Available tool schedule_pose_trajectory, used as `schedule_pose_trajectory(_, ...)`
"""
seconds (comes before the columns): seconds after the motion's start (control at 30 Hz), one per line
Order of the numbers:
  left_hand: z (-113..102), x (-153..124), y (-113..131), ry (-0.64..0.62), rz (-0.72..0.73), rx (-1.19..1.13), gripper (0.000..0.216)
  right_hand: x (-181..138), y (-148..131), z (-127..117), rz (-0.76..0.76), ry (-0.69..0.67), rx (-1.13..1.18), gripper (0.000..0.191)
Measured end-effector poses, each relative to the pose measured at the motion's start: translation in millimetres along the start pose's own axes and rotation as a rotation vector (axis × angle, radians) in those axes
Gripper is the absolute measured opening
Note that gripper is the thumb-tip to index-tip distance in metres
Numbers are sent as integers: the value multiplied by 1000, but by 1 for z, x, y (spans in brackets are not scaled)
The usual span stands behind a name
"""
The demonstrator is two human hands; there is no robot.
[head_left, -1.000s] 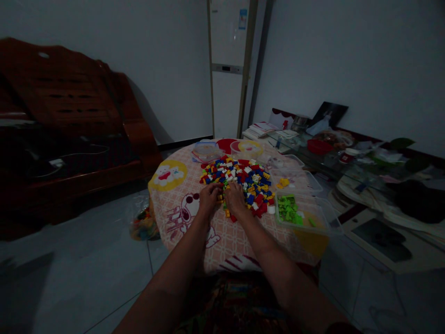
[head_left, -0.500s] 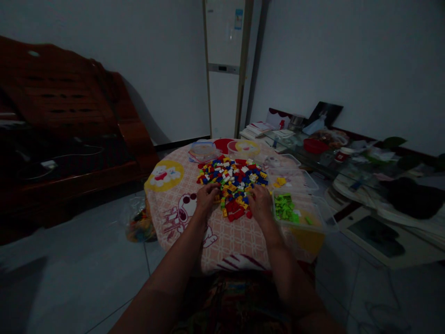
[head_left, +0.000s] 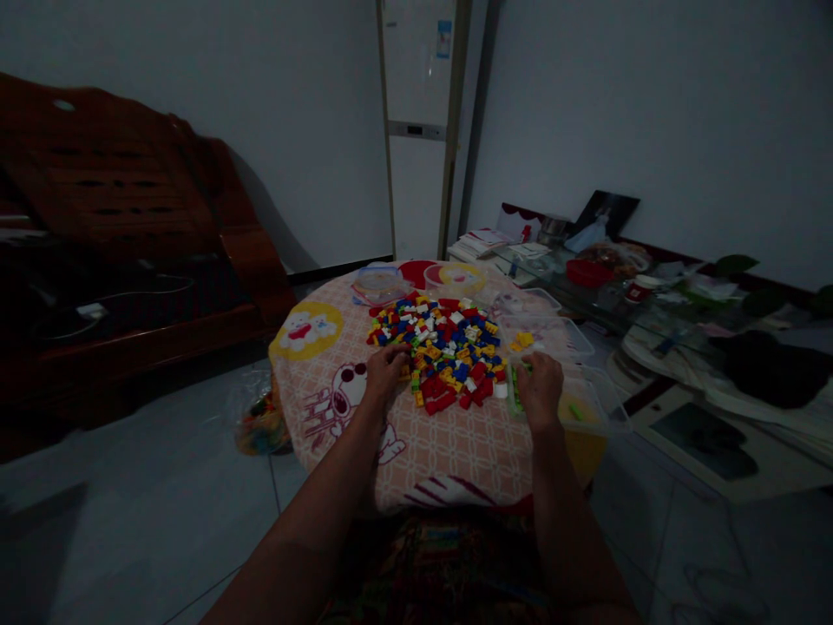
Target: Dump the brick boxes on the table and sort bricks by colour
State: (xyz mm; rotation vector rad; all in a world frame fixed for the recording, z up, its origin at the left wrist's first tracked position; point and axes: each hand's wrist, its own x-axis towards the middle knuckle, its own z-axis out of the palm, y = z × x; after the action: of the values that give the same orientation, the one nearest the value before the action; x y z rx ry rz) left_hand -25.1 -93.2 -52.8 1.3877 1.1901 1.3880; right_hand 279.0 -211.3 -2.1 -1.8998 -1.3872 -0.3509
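Head view: right hand (head_left: 542,389) over clear plastic box (head_left: 594,404)

Small green plastic bricks (head_left: 518,384) lie inside; the left hand (head_left: 385,373) edges the multicoloured plastic brick pile (head_left: 449,347). Both hands' fingers curl; whether clamped, I cannot tell. Rectangular blue-white sticker (head_left: 443,39) beyond: print unreadable.

a single view, worn on the head, looks forward and down across the forearms (head_left: 312,521) to the nearby worktop (head_left: 455,451), with the bricks (head_left: 435,330) close to mid-frame. it spans widely from the wooden seat (head_left: 117,169) at left to the wall (head_left: 703,113) at right; depth is hard to judge in this dimness.
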Motion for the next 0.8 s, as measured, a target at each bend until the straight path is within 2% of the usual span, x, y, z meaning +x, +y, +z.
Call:
schedule_pose_trajectory(0.2,0,-1,0,-24,-28,-29,34,-7,-40,8,-100,-102,120,20)
schedule_pose_trajectory(0.4,-1,0,-3,-25,-3,3,35,-26,-92,36,-280,-276,223,21)
schedule_pose_trajectory(0.53,-1,0,0,-32,2,-5,35,-29,-121,53,-348,-368,230,22)
schedule_pose_trajectory(0.8,-4,0,10,-18,74,49,26,-25,-146,82,-356,-491,205,25)
